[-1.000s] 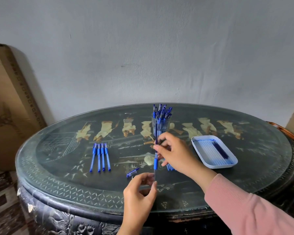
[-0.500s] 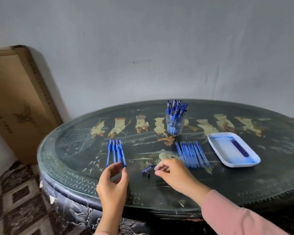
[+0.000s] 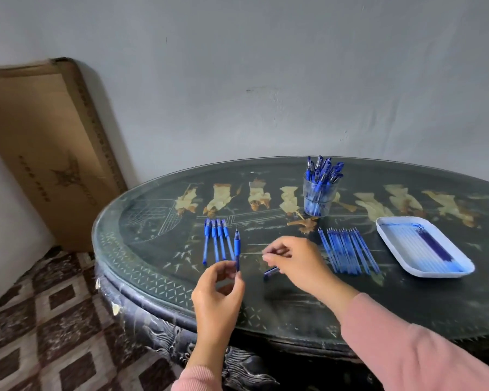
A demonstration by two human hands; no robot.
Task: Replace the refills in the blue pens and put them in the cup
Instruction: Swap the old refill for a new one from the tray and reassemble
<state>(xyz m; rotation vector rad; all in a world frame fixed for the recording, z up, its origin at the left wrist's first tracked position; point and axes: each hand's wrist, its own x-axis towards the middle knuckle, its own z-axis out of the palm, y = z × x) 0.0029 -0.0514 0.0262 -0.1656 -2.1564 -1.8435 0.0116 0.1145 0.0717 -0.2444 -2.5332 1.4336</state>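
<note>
Blue pen (image 3: 237, 247) stands upright, tip uppermost, its lower end pinched between the thumb and fingers of the left hand (image 3: 218, 292) above the counter (image 3: 407, 306) near its front edge. Right hand (image 3: 297, 263) hovers at 3 o'clock of that pen, fingers curled and fingertips drawn together. Whether they grip anything cannot be told.

A blue pen cap (image 3: 271, 272) lies on the counter just beneath the right hand. At 12 o'clock of the left hand, four blue pens (image 3: 216, 244) lie side by side. At 3 o'clock of the right hand lies a close row of blue refills (image 3: 347, 252). Further out at 3 o'clock, apart from the row, sits a white tray (image 3: 441, 274) holding more refills. A clear cup (image 3: 318, 197), at 12 o'clock of the right hand and well apart from it, stands upright and filled with capped blue pens.

Off the counter at 9 o'clock, a cardboard box (image 3: 48, 150) leans against the wall.
</note>
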